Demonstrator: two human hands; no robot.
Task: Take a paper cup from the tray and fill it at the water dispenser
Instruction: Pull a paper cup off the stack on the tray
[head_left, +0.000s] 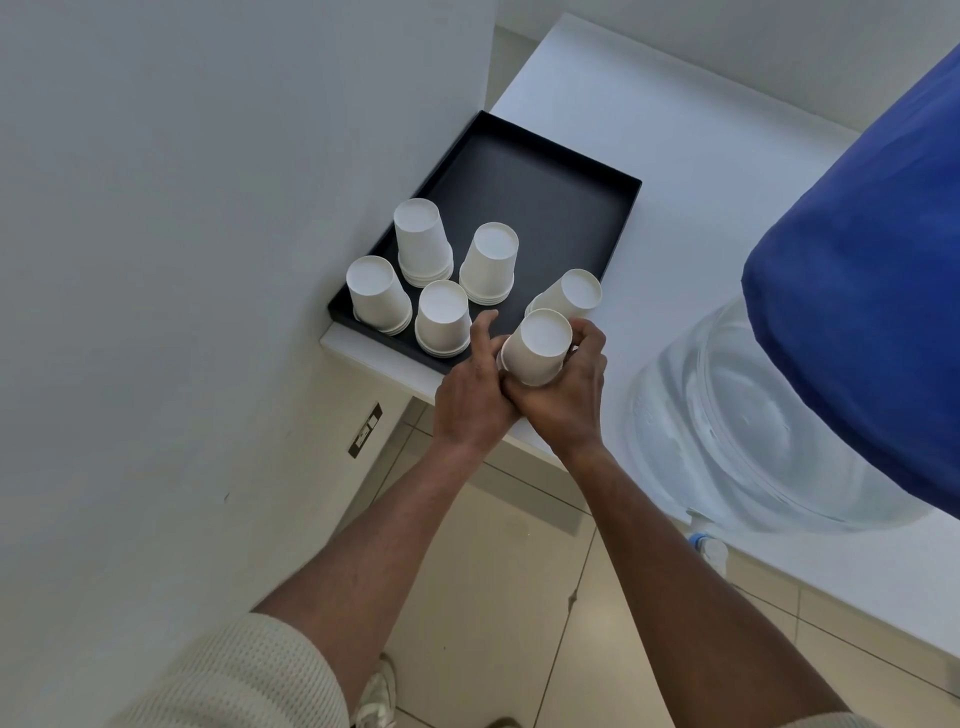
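A black tray (545, 171) sits on the white counter against the wall. Several stacks of upside-down white paper cups stand in its near half, such as one stack (422, 241) at the back. Over the tray's near right corner, an upturned white paper cup (535, 348) is gripped from the right by my right hand (569, 395). My left hand (475, 384) touches the cup's rim side from the left, with its thumb and forefinger spread. Behind the held cup lies another tilted cup stack (569, 296). The water dispenser's clear bottle (727, 426) with a blue cover (872, 312) stands to the right, and its tap (704, 540) juts over the counter edge.
A white wall runs along the left, carrying a dark socket plate (365, 431). The white counter (649, 130) stretches back and right. Below is a tiled floor (498, 597) with my shoe (376, 696) on it.
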